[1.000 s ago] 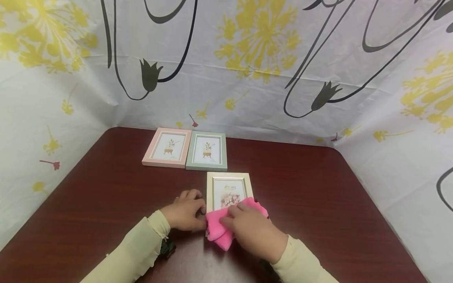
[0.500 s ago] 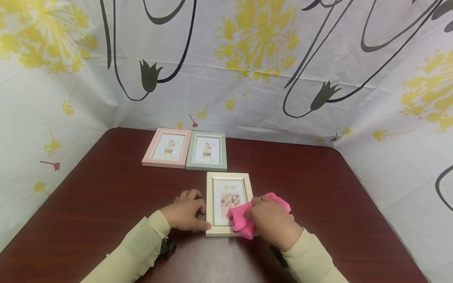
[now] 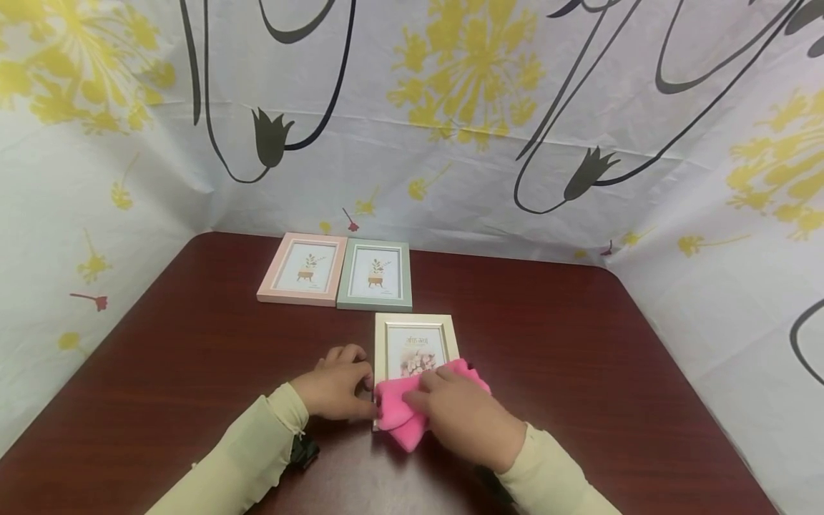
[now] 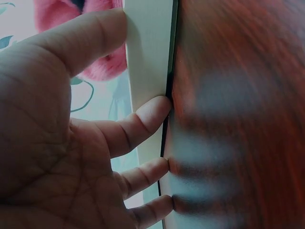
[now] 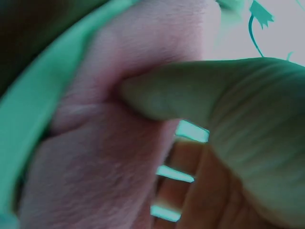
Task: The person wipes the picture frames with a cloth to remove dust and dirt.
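A cream picture frame (image 3: 381,350) with a flower print lies flat on the dark red table, its lower part covered by a folded pink cloth (image 3: 400,408). My right hand (image 3: 473,418) holds the cloth against the frame. In the right wrist view the thumb (image 5: 164,90) digs into the cloth (image 5: 90,167), the other fingers partly hidden. My left hand (image 3: 337,390) rests at the frame's left side. Up close in the left wrist view, its fingertips (image 4: 155,109) touch the border of the frame (image 4: 148,52), spread and loosely bent.
Two more picture frames lie side by side farther back, a pink one (image 3: 270,282) and a green one (image 3: 344,286), each with a potted-plant print. A white patterned sheet (image 3: 360,157) hangs behind and beside the table (image 3: 547,343).
The right hand wiped the cloth rightward across the frame, uncovering its lower left, then brought it back left over the lower part. The left hand has stayed at the frame's left side.
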`<state>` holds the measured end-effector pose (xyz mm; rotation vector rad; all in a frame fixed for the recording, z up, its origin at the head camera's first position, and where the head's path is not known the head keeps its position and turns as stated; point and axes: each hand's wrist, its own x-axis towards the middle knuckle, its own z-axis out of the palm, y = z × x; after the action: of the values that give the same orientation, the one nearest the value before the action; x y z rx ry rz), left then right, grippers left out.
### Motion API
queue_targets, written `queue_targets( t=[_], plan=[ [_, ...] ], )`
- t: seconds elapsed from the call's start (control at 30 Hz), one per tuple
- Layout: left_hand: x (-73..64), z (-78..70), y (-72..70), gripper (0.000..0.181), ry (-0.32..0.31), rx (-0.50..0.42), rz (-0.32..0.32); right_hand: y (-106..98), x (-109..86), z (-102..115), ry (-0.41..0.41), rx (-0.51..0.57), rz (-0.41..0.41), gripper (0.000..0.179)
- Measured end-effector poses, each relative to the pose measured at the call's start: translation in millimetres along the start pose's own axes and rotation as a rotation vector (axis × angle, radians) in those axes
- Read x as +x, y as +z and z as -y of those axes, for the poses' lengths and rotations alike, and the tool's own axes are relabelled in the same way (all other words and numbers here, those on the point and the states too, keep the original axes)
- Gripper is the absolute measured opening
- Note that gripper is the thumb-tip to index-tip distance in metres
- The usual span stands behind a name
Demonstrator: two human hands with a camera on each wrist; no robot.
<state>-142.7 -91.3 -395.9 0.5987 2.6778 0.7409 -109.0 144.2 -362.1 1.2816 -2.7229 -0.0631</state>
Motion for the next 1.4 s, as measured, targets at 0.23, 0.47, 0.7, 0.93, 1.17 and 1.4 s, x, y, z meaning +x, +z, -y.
queue_targets(
  t=[0.23,0.47,0.7,0.93,1.17,1.4],
  plan=[
    [0.9,-0.1,-0.7,0.031,0.005,0.005,-0.002,1,1.3,-3,-0.020,0.070,0.016,0.026],
    [-1.2,-0.4,-0.9,0.038,-0.013,-0.041,0.006,-14,-9.6,-39,0.175,0.095,-0.044,0.028],
    [-2.2,-1.6,-0.7,0.037,-0.017,-0.049,0.006,-5,-42.9,-115,0.515,0.042,-0.051,0.032],
    [-3.0,-1.6,-1.3,0.037,-0.020,-0.056,0.006,12,-67.1,-155,0.654,0.153,0.182,0.039],
    [0.2,-0.8,2.4,0.036,-0.009,-0.033,-0.026,4,-74.8,-156,0.542,0.200,0.180,0.024],
    [-1.8,0.3,0.1,0.039,0.016,0.011,0.004,4,-84.5,-157,0.540,0.260,0.191,0.027]
  ],
)
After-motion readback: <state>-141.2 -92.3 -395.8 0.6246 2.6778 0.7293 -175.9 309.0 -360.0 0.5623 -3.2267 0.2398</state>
